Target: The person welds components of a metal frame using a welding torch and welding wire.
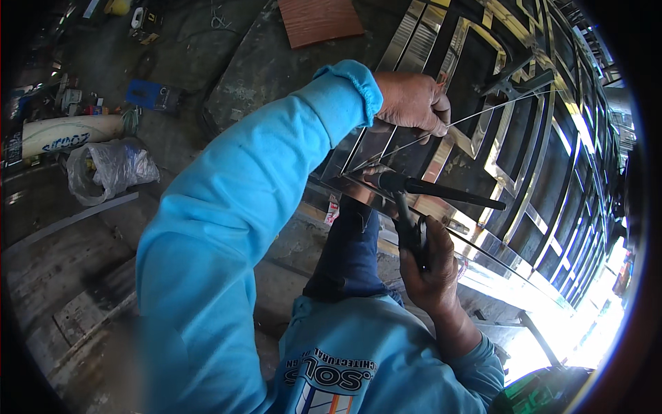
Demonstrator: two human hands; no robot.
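Note:
My left hand [422, 109] reaches across in a light blue sleeve, its fingers pinched on a thin welding rod [500, 106]. The rod slants from the right down to the near corner of a polished metal frame [507, 178]. My right hand [433, 265] is wrapped round the handle of a black TIG welding torch [448, 191]. The torch's long back cap points right, and its head sits close to the frame's corner beside the rod's lower end. Where the torch tip meets the metal is hard to make out.
A dark clamp-like metal piece [514, 86] stands on the frame. A reddish-brown board [321, 22] lies beyond it. Leftward on the floor are a clear plastic bag [116, 169], a white cylinder [72, 134] and a blue box [148, 94]. A green rounded object [541, 390] is at lower right.

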